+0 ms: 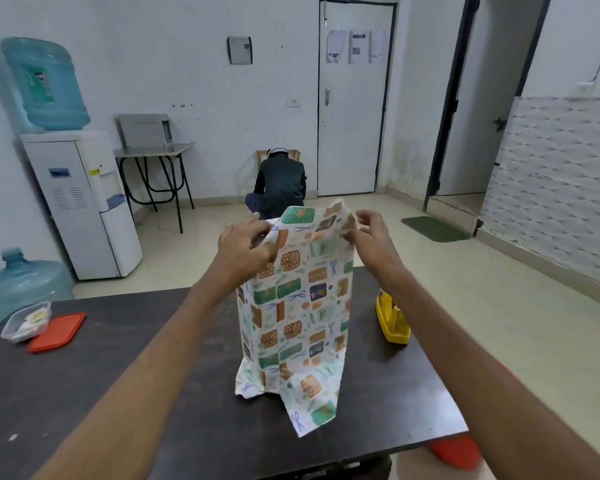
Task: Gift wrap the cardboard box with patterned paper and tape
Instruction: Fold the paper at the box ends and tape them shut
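Two hands worked at the top of the parcel. The left hand (246,244) pinched the upper left edge of the patterned paper (295,306). The right hand (371,233) pinched the upper right edge between thumb and forefinger, its other fingers (369,216) loosely fanned. The paper stood as a tall sleeve on the worktop (118,375), its long axis upright. Its open top flared between both hands and its lower flaps splayed toward us. We could not see the cardboard box and judged that it stood inside the sleeve. We took the coming move to be folding the top end down. The loose paper lay straight ahead of the fingers, about equally near each hand. The yellow tape dispenser (394,320) sat just right of the parcel, nearer the right hand. Far to the left, a clear tub (9,329) held pale items we could not make out, and its red lid (57,332) lay off, against it.
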